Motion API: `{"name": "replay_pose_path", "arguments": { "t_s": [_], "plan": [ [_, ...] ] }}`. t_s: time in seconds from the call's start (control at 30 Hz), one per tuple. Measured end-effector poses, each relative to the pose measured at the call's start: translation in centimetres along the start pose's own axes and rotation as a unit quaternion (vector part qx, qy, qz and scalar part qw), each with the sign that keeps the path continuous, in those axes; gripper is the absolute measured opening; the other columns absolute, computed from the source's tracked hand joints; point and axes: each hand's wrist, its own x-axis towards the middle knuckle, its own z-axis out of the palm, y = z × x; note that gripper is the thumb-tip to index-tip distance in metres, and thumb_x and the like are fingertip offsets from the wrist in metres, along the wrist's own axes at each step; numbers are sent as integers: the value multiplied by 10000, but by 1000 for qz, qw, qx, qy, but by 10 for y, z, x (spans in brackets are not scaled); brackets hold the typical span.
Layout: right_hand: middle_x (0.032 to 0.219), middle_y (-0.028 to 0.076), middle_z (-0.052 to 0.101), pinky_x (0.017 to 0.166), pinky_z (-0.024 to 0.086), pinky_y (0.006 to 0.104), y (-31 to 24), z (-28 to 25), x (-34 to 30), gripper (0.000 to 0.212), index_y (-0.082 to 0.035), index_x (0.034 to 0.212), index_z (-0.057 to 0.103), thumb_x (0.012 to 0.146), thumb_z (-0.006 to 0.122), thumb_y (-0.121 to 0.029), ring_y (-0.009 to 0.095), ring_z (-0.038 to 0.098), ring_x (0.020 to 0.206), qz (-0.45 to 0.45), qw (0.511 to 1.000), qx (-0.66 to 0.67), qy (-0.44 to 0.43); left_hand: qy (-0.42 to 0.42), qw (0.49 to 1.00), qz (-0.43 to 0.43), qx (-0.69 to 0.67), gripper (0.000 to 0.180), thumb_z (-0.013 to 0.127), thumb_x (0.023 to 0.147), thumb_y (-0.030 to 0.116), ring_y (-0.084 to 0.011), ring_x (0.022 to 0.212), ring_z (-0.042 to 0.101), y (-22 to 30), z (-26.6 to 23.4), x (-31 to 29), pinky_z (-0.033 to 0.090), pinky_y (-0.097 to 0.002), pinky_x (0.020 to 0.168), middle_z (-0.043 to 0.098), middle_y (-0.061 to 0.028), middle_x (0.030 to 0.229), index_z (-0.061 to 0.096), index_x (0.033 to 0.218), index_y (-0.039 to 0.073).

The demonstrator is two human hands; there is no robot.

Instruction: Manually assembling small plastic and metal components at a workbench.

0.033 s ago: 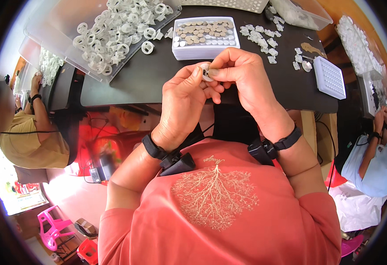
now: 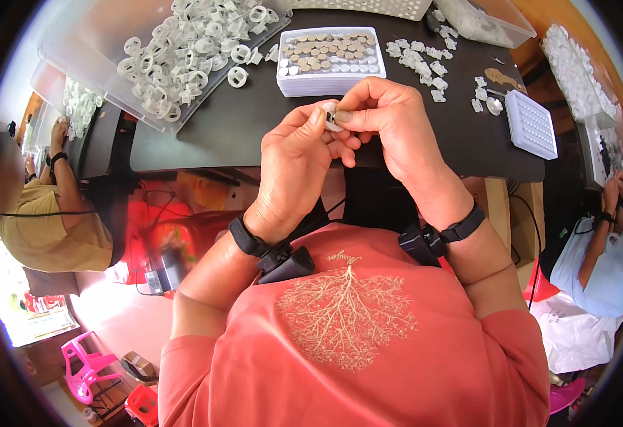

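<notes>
My left hand (image 2: 298,146) pinches a small white round plastic part (image 2: 330,116) between thumb and fingers, over the near edge of the dark table. A dark opening or spot shows on that part. My right hand (image 2: 391,117) is closed on the part's right side with thumb and forefinger, so the fingertips of both hands meet there and hide much of it. Just beyond the hands stands a stack of white trays (image 2: 320,85); the top one carries rows of tan and white discs. To the left, a clear bin (image 2: 176,128) holds many whitish ring-shaped plastic parts (image 2: 183,64).
Small clear plastic pieces (image 2: 418,60) are scattered at the table's far right, near a metal spoon (image 2: 494,105). A white tray with rows of pits (image 2: 530,124) lies at the right edge. Co-workers sit at left (image 2: 51,220) and right (image 2: 596,263).
</notes>
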Motion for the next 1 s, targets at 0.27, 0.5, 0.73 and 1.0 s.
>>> {"name": "replay_pose_path", "arguments": {
  "t_s": [0.27,0.5,0.73,1.0],
  "plan": [
    [717,82,625,471,485,261,7,7,-9,72,48,812,633,873,673,49,118,582,571,-79,996,-25,17,10,1000,1,-11,307,489,1060,181,-293,880,667,1,5,-2,545,-371,702,648,-188,1027,558,1192,-88],
    [757,22,657,582,424,210,-1,-3,-8,52,-16,847,667,877,708,-28,69,563,633,-47,998,-37,-7,0,1000,1,15,354,485,1063,200,-280,883,660,3,9,-3,535,-368,710,642,-181,1047,541,1253,-93],
    [774,37,688,567,407,203,-2,-6,-3,64,-15,862,668,861,730,-33,72,564,616,-7,1000,-22,-2,7,1000,-8,29,355,500,1059,199,-266,884,655,3,10,-3,527,-359,714,645,-169,1029,543,1255,-95],
    [722,78,643,472,457,243,6,10,-3,62,51,861,627,885,684,42,109,590,585,-55,998,1,18,30,999,13,6,348,524,1047,191,-284,904,659,2,9,2,528,-358,719,645,-173,1034,545,1242,-96]
  ]
}}
